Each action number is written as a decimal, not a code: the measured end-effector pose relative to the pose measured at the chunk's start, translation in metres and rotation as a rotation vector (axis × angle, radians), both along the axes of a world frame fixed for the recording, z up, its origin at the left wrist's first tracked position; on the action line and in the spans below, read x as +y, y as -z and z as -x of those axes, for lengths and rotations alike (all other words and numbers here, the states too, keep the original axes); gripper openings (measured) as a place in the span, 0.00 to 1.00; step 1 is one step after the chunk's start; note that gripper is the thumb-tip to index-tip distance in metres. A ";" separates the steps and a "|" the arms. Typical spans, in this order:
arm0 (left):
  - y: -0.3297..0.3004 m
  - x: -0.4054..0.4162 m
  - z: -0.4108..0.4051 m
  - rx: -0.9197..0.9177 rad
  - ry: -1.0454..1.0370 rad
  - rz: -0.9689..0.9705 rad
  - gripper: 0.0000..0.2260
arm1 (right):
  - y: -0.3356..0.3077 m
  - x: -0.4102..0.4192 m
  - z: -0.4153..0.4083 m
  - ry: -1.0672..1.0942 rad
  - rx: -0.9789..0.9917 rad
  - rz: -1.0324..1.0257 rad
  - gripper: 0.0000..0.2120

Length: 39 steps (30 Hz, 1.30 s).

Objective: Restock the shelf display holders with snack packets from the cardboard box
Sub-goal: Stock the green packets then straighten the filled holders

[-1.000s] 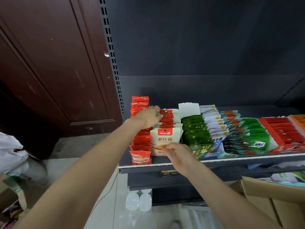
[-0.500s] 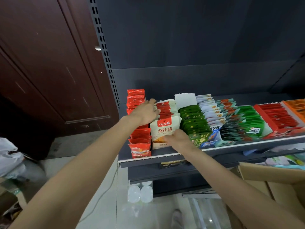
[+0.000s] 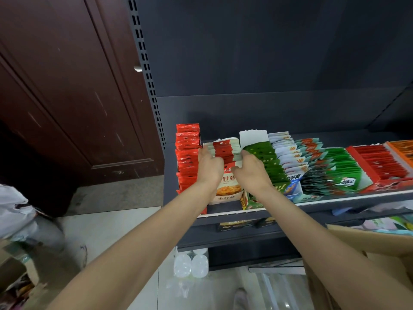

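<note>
The white-and-red snack packets (image 3: 225, 151) stand in their display holder (image 3: 225, 199) at the shelf's (image 3: 335, 198) 9 o'clock end, left hand (image 3: 209, 167) and right hand (image 3: 251, 170) gripping the row's sides, cardboard box (image 3: 368, 245) at 4 o'clock.

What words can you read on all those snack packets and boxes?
"针菇" on the white packet between the hands; characters before it are hidden.
"DALI", partly cut off, on the dark box under the shelf.
Print on the green packets, blue carton and red packets is too blurred.
</note>
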<state>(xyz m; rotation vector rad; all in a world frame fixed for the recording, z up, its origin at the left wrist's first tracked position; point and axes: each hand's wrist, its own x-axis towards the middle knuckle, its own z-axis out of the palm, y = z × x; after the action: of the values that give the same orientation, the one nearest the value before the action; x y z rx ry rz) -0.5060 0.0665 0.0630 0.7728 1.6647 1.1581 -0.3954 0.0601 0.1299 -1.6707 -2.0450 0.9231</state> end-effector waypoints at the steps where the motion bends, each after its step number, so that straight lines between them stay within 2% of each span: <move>1: -0.004 -0.003 -0.001 -0.013 0.003 0.003 0.32 | -0.002 -0.002 -0.001 -0.015 0.006 -0.001 0.15; 3: -0.037 -0.022 -0.007 0.049 0.031 -0.022 0.30 | -0.002 -0.003 -0.006 -0.054 -0.012 -0.016 0.19; 4: -0.046 -0.029 -0.008 0.145 0.078 -0.049 0.28 | -0.002 -0.003 -0.009 -0.080 -0.031 -0.029 0.20; 6: -0.053 -0.036 -0.003 0.408 0.226 -0.127 0.26 | -0.002 -0.002 -0.012 -0.148 -0.082 -0.061 0.21; 9: -0.057 -0.045 0.004 0.905 0.550 -0.116 0.32 | -0.002 -0.002 -0.011 -0.269 -0.175 -0.144 0.25; 11: -0.050 -0.047 0.006 1.206 0.739 0.002 0.36 | 0.002 -0.005 -0.010 -0.374 -0.324 -0.216 0.28; 14: -0.048 -0.048 0.006 1.422 0.819 0.064 0.40 | 0.016 -0.009 -0.014 -0.478 -0.616 -0.304 0.33; 19: -0.046 -0.049 -0.001 1.357 0.758 0.066 0.41 | 0.021 -0.007 -0.015 -0.447 -0.682 -0.380 0.35; 23: -0.038 -0.049 0.001 1.480 0.733 0.047 0.40 | 0.021 -0.004 -0.008 -0.471 -0.757 -0.380 0.39; 26: -0.039 -0.039 0.005 1.438 0.641 0.054 0.39 | 0.022 0.004 -0.008 -0.487 -0.752 -0.320 0.40; 31: -0.032 -0.043 0.005 1.413 0.686 0.001 0.39 | 0.022 0.007 -0.006 -0.519 -0.808 -0.308 0.38; 33: -0.035 -0.041 0.011 1.390 0.678 0.036 0.41 | 0.020 0.008 -0.004 -0.500 -0.810 -0.323 0.38; 36: -0.038 -0.037 0.006 1.303 0.643 0.108 0.45 | 0.018 0.014 -0.008 -0.474 -0.837 -0.331 0.44; 39: -0.034 -0.038 0.000 1.332 0.570 0.147 0.47 | 0.022 0.017 -0.013 -0.510 -0.865 -0.360 0.44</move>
<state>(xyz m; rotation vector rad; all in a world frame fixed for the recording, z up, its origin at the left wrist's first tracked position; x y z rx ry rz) -0.5062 0.0290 0.0974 1.9974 2.2147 -0.0193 -0.3823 0.0770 0.1079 -1.4944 -3.0469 -0.1527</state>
